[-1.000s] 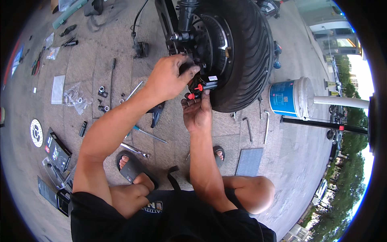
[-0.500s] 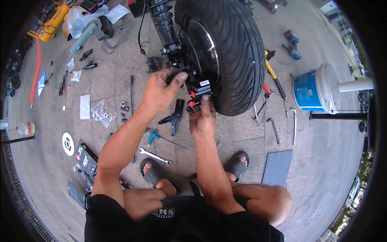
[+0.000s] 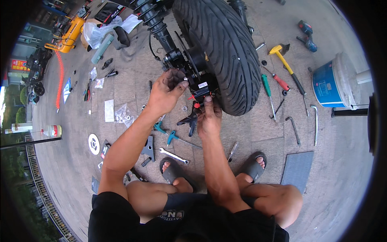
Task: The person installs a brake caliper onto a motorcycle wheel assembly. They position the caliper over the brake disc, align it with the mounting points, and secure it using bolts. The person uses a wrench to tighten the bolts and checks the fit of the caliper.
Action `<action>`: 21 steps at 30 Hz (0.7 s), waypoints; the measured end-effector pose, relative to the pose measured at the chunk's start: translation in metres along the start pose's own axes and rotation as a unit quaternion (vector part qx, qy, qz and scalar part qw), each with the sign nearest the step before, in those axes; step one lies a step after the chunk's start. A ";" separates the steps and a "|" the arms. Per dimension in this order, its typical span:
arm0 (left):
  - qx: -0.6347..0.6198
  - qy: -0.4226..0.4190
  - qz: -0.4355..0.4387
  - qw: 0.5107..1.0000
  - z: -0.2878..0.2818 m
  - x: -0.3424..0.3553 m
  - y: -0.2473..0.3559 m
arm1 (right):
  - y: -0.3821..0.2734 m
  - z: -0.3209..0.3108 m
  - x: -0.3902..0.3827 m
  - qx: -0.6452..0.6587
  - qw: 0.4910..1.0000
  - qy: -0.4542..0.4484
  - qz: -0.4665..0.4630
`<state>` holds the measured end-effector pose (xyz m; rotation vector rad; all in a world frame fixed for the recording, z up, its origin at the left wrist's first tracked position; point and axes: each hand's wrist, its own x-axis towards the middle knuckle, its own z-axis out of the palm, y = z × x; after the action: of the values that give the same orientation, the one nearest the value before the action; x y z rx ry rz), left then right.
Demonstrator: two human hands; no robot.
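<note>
A wheel with a black treaded tyre (image 3: 231,60) stands upright in front of me, beside a black shock absorber with a coil spring (image 3: 151,20). Low at the hub sits a black brake caliper (image 3: 201,89) with a white label and red parts. From below, my right hand (image 3: 210,119) grips it, thumb on its near face. My left hand (image 3: 167,90) is closed at the caliper's upper left, thumb and fingers together around something small at the thumb tip that I cannot make out. Under the caliper a black forked bracket (image 3: 189,122) lies on the paving.
Blue T-handle hex keys (image 3: 172,137) and a combination wrench (image 3: 173,155) lie near my feet. To the right are a green screwdriver (image 3: 266,85), a red screwdriver (image 3: 282,83), a yellow hammer (image 3: 288,64), a cordless drill (image 3: 308,36) and a blue-and-white bucket (image 3: 328,84).
The view has swung left, so things on the floor appear farther right. Both hands stay at the caliper, my left a little nearer to it.
</note>
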<state>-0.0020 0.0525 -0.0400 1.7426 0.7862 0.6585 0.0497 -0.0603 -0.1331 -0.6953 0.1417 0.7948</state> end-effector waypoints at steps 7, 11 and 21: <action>0.094 -0.044 -0.086 0.991 -0.007 -0.003 0.010 | -0.002 0.000 -0.001 -0.003 1.000 0.011 0.015; 0.027 -0.012 -0.005 1.000 -0.002 -0.004 0.004 | -0.003 0.000 -0.001 -0.005 1.000 0.010 0.020; 0.044 -0.030 -0.017 0.998 -0.009 -0.002 -0.001 | -0.001 -0.001 -0.001 0.004 1.000 0.005 0.006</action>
<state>-0.0105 0.0561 -0.0383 1.8172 0.8110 0.5527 0.0504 -0.0622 -0.1329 -0.6927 0.1583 0.8008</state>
